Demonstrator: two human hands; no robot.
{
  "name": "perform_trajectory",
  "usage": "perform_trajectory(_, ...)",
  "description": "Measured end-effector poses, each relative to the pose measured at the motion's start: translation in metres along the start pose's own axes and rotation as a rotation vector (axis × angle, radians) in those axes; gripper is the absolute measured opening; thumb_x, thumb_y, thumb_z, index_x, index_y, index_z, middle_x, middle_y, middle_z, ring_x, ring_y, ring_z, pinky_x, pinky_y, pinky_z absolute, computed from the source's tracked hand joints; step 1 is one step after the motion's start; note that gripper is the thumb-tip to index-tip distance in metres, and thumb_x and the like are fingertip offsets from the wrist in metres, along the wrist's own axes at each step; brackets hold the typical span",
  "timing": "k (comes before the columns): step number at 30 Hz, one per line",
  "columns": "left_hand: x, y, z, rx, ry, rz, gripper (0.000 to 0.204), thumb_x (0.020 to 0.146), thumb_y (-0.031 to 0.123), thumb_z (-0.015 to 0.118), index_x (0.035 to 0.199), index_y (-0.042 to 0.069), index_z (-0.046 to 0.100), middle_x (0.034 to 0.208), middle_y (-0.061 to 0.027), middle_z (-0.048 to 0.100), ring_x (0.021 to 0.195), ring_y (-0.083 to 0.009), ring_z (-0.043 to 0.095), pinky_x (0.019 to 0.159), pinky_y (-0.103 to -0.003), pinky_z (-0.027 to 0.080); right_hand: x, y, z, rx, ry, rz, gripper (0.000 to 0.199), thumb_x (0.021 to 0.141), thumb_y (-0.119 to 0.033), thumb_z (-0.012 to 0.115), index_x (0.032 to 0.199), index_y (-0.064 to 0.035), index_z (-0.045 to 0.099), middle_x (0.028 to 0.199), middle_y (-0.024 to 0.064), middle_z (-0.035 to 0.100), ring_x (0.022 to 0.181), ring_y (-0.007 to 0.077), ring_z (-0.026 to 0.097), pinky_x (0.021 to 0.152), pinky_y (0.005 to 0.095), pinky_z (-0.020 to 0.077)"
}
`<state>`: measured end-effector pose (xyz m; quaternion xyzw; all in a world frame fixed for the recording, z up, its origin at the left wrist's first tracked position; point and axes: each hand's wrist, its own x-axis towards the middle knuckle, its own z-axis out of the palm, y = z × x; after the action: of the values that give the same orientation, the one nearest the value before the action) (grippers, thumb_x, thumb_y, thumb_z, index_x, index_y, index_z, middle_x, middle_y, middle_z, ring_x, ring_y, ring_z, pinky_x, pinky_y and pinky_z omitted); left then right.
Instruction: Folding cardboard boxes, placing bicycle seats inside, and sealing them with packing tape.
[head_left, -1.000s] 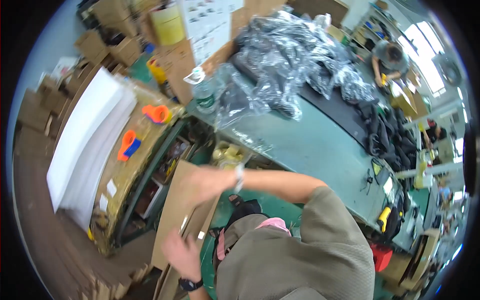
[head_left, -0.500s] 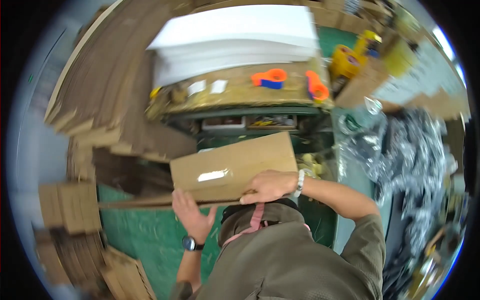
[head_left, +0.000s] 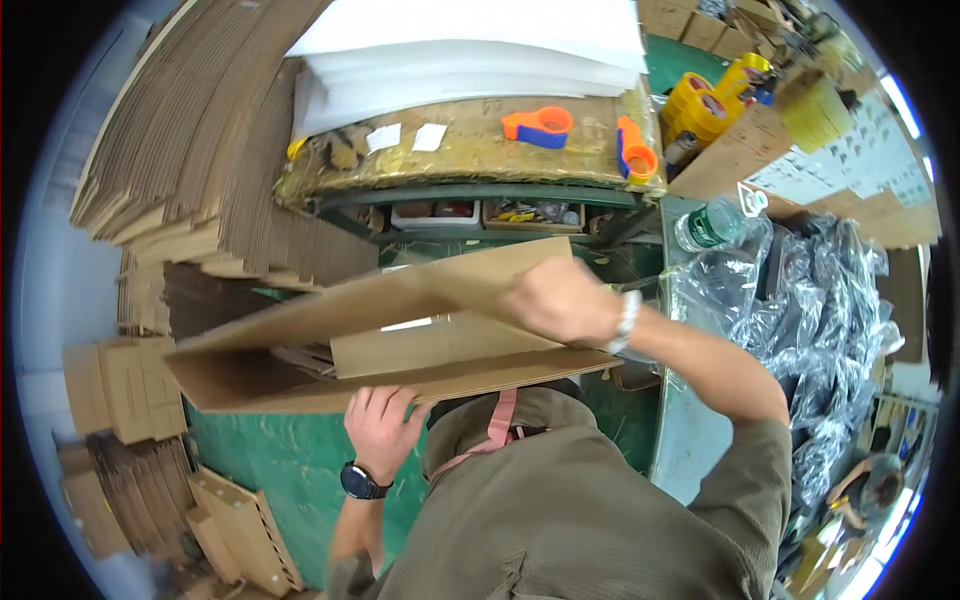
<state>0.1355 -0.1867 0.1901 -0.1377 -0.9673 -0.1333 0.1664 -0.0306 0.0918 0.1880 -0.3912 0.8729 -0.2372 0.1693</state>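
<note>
Head view, item one: our left hand point(head_left: 383, 428), wristwatch on the wrist, grip clenched on the lower edge of a flat cardboard box blank point(head_left: 385, 335). Item two: our right hand point(head_left: 558, 298), grip closed over the upper right edge of the same blank. The blank sits in front of our chest, partly opened, its upper panel lifted away from the lower so that a wedge-shaped gap shows between them.

Surroundings, same view: stacks of flat cardboard point(head_left: 190, 160) at left and upper left; a pile of white foam sheets point(head_left: 470, 50) on the table point(head_left: 450, 165) beyond the blank; two orange tape dispensers point(head_left: 538, 125) near the table's front edge; rolls of yellow tape point(head_left: 705, 95) at upper right; a green-capped plastic bottle point(head_left: 710, 225); a heap of clear plastic bags with dark contents point(head_left: 820, 300) at right.

Step in hand, as we judge it: squaring the blank open into a box. The next move would call for pressing the two held edges toward each other so the panels stand apart, while keeping both grips firm so that the board does not buckle.
</note>
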Motion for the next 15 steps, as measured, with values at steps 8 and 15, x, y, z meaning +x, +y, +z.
perform_trajectory(8, -0.019, 0.000, -0.014, -0.097, -0.214, -0.096, 0.024, 0.067, 0.015, 0.081, 0.086, 0.010, 0.067, 0.084, -0.0044, 0.063, 0.073, -0.0268, 0.058, 0.063, -0.038, 0.047, -0.022, 0.055, -0.019, 0.110, 0.398, 0.745, 0.037, 0.094, -0.030, 0.050, 0.095, 0.0061, 0.057, 0.085, 0.0314, 0.062, 0.086, 0.0484, 0.060, 0.079, 0.0541, 0.0473)
perform_trajectory(15, -0.050, -0.289, -0.114, 0.549, 0.176, -0.770, 0.048, 0.092, 0.026, 0.066, 0.127, -0.006, 0.055, 0.126, -0.0206, 0.057, 0.114, -0.0336, 0.054, 0.100, -0.042, 0.042, -0.030, 0.048, 0.008, 0.503, 0.560, 0.510, 0.056, 0.094, -0.010, 0.046, 0.146, 0.0051, 0.033, 0.142, 0.0242, 0.048, 0.136, 0.0349, 0.042, 0.113, 0.0358, 0.0320)
